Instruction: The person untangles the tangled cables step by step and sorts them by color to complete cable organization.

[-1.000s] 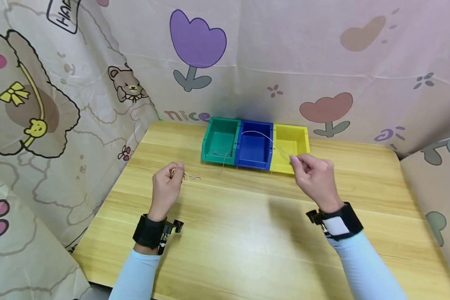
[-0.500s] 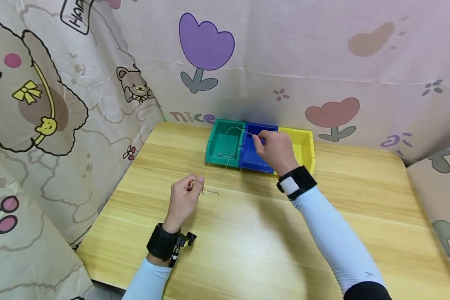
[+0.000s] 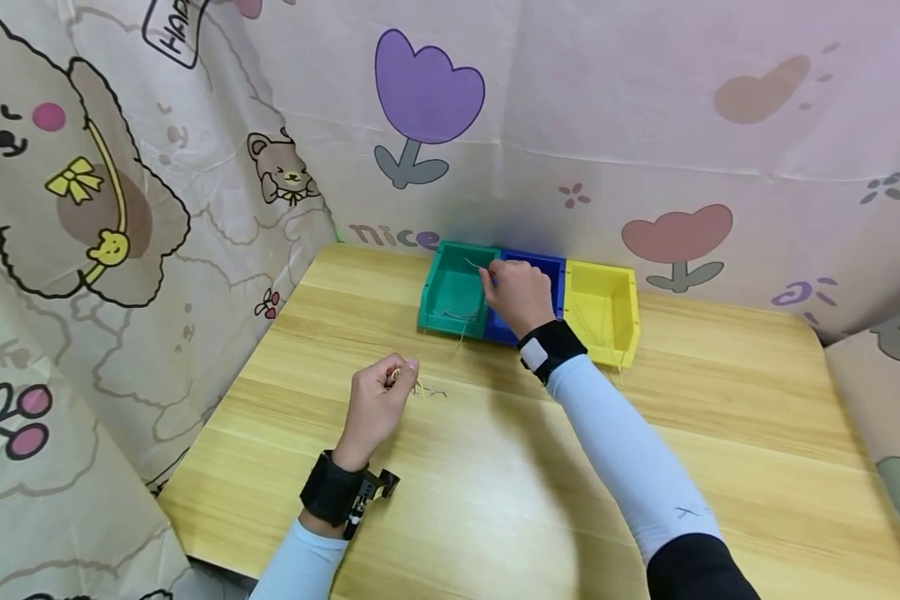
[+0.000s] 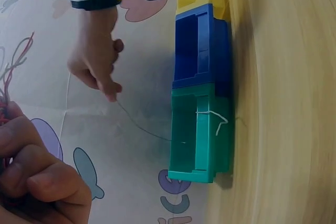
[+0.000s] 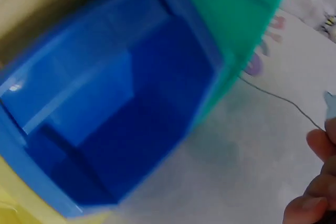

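Note:
My right hand (image 3: 521, 296) is over the blue bin (image 3: 551, 265), close to its border with the green bin (image 3: 450, 283). Between thumb and finger it pinches a thin pale string (image 4: 137, 125), whose loose end reaches down into the green bin. Another light string (image 4: 223, 119) lies in that bin and hangs over its front lip. My left hand (image 3: 375, 404) is raised above the table in front of the bins, fingers curled round a bundle of strings (image 4: 9, 77), red and whitish in the left wrist view. Short ends stick out past the thumb; most of the bundle is hidden.
A yellow bin (image 3: 603, 292) adjoins the blue one on the right; a thin yellow string (image 3: 619, 377) hangs at its front. All three bins stand at the back of the wooden table (image 3: 465, 500), against a printed cloth (image 3: 525, 100).
My right hand has moved left with the string, from the yellow bin's front to above the blue and green bins. My left hand keeps its bundle. The head view has shifted slightly.

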`<state>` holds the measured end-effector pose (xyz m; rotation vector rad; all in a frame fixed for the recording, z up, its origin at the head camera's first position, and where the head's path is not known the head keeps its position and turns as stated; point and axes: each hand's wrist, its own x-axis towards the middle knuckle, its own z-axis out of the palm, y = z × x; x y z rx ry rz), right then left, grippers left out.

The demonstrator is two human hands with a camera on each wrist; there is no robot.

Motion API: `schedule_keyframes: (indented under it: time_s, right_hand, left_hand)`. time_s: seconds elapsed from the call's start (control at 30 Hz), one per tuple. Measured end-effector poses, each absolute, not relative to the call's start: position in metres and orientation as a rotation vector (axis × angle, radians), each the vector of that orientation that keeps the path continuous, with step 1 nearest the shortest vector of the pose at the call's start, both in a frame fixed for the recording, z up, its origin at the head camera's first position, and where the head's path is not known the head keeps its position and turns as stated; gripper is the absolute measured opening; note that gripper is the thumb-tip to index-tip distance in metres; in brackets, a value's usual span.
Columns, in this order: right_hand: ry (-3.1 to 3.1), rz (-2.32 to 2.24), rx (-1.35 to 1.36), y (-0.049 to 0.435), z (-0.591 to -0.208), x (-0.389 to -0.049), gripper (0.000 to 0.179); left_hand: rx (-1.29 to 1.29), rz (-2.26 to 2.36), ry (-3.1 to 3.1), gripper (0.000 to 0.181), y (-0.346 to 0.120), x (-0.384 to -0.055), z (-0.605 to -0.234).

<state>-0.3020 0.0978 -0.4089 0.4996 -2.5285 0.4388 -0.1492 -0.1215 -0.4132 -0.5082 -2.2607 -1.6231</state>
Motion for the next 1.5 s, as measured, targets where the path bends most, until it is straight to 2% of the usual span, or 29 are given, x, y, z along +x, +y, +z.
schedule_keyframes:
  time_s: [0.27,0.5,0.7,0.87,1.1,1.5]
  right_hand:
    - [-2.688,0.416,0.567,0.086,-0.442,-0.302,0.038]
    - [-2.77,0.447,0.587,0.078,-0.451,-0.299,0.03]
    - [-2.708,0.606,0.652,0.082,-0.444,-0.293,0.025]
    - [-2.662,0.832,0.654,0.089,-0.432,-0.285,0.022]
    - [-2.493,1.095,0.776,0.097,-0.412,-0.254,0.021]
    - [-2.281,1.209,1.057,0.101,-0.388,-0.204,0.014]
  left_hand:
    - [-0.514,-1.634,-2.277,0.028,-0.117,-0.147,-0.414]
    - [-0.515,-1.651,-2.275,0.029,-0.115,-0.149,-0.42]
    - [-0.532,-1.647,-2.272,0.029,-0.115,-0.152,-0.426]
    - [-0.551,-1.656,-2.28,0.026,-0.111,-0.148,-0.416]
    - [-0.57,-1.679,-2.282,0.025,-0.108,-0.15,-0.413]
    - [-0.564,-1.691,-2.287,0.024,-0.097,-0.15,-0.408]
